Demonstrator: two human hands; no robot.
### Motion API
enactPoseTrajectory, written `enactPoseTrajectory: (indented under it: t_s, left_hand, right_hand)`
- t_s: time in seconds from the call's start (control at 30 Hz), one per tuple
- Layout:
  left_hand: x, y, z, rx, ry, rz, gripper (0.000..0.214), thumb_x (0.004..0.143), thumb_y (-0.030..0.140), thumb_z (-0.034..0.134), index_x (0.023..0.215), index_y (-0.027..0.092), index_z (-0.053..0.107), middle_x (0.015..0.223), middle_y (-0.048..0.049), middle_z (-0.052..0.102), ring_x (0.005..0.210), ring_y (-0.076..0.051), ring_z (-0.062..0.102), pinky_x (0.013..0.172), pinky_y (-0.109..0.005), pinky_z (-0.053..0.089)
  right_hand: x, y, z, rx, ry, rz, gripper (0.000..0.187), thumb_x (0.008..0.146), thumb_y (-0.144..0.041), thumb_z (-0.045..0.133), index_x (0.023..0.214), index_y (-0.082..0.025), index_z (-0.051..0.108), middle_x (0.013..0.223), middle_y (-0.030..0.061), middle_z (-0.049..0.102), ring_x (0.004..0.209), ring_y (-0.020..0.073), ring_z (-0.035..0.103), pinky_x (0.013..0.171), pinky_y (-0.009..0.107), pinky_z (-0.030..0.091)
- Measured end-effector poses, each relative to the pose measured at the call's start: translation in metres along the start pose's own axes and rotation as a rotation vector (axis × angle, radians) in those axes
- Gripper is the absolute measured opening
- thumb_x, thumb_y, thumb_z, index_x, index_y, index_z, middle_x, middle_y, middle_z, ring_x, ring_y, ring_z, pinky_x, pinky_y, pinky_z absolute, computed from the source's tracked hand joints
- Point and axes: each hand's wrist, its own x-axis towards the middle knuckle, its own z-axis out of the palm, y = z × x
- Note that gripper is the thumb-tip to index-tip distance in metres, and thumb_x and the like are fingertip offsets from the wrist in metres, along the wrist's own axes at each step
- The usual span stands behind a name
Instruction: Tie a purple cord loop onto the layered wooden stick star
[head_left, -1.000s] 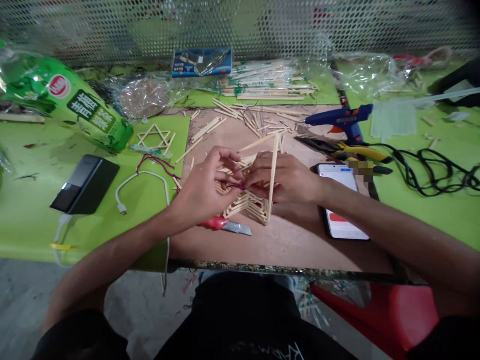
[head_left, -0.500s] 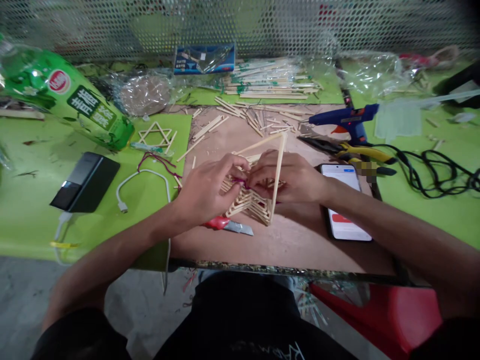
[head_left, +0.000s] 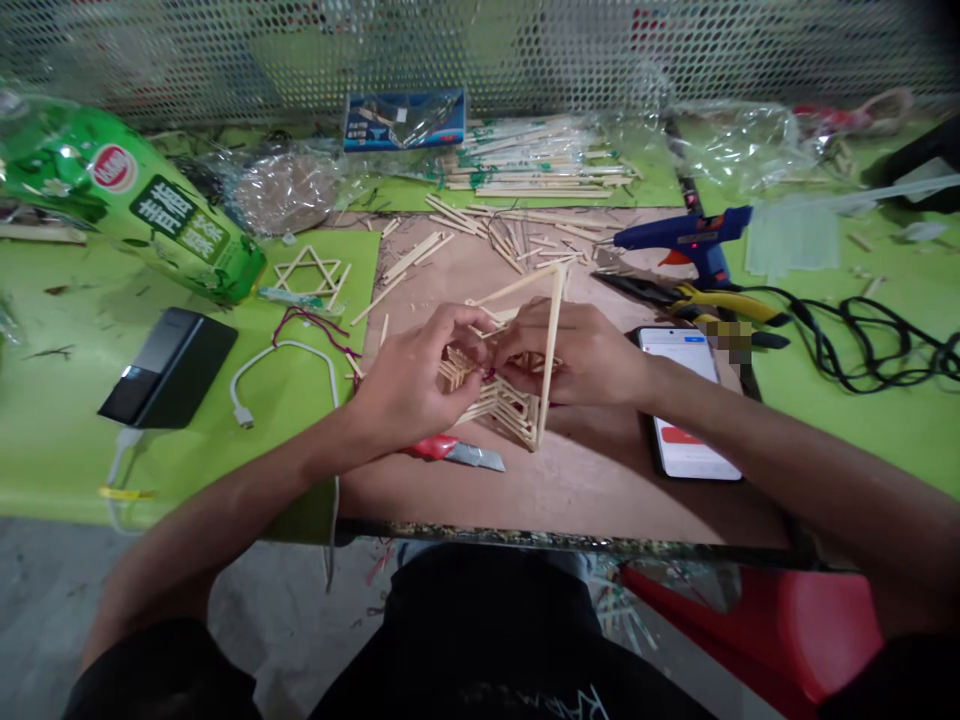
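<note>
A layered frame of thin wooden sticks (head_left: 510, 415) stands on the brown board, with one long stick (head_left: 551, 360) leaning up along its right side. At its middle, my left hand (head_left: 424, 375) is closed, thumb and fingertips brought together at a small bit of purple cord (head_left: 489, 374). My right hand (head_left: 574, 350) reaches in from the other side, its fingers bent and pinched on the same cord. Parts of the frame and most of the cord are hidden behind my fingers. A red-handled utility knife (head_left: 469, 453) lies just in front of the frame.
A lit phone (head_left: 694, 410), yellow-handled pliers (head_left: 720, 300) and a blue glue gun (head_left: 682, 240) lie on the right. Loose sticks (head_left: 420, 255) are scattered behind. Leftward are a green bottle (head_left: 180, 215), a power bank (head_left: 169, 365) and a white cable (head_left: 289, 350).
My fingertips have drawn slightly closer around the purple cord, and less of it shows between them. The whole view has shifted a little; the frame stays in place.
</note>
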Motion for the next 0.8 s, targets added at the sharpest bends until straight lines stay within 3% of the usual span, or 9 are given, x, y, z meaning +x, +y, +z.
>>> enactPoseTrajectory:
  t_s: [0.27,0.5,0.8]
  left_hand:
    - [-0.0029,-0.0016,0.0073,0.04,0.015,-0.066,0.049,0.079,0.013,0.067,0.122,0.023,0.046,0.115,-0.0041,0.069,0.098,-0.02,0.072,0.086,-0.035,0.057]
    - [-0.0014,-0.001,0.005,-0.014,-0.011,-0.063,0.045,0.081,0.009,0.063,0.121,0.024,0.047,0.117,-0.0042,0.068,0.103,-0.02,0.071,0.095,-0.038,0.056]
    - [-0.0011,-0.0054,0.0077,-0.047,-0.001,-0.081,0.047,0.08,0.007,0.065,0.12,0.024,0.047,0.119,-0.0042,0.068,0.103,-0.02,0.071,0.095,-0.039,0.056]
  right_hand:
    - [-0.0022,0.0002,0.0011,-0.158,0.037,-0.075,0.004,0.09,-0.019,0.062,0.093,-0.019,0.065,0.085,0.0012,0.071,0.08,0.0136,0.065,0.074,0.027,0.051]
    - [-0.0049,0.0038,0.0042,-0.058,0.047,-0.067,0.007,0.089,-0.017,0.063,0.094,-0.022,0.065,0.088,0.0006,0.073,0.081,0.0143,0.066,0.076,0.03,0.053]
    - [-0.0046,0.0043,0.0053,-0.027,0.052,-0.058,0.006,0.09,-0.018,0.062,0.093,-0.022,0.064,0.089,0.0009,0.072,0.083,0.014,0.067,0.078,0.03,0.054]
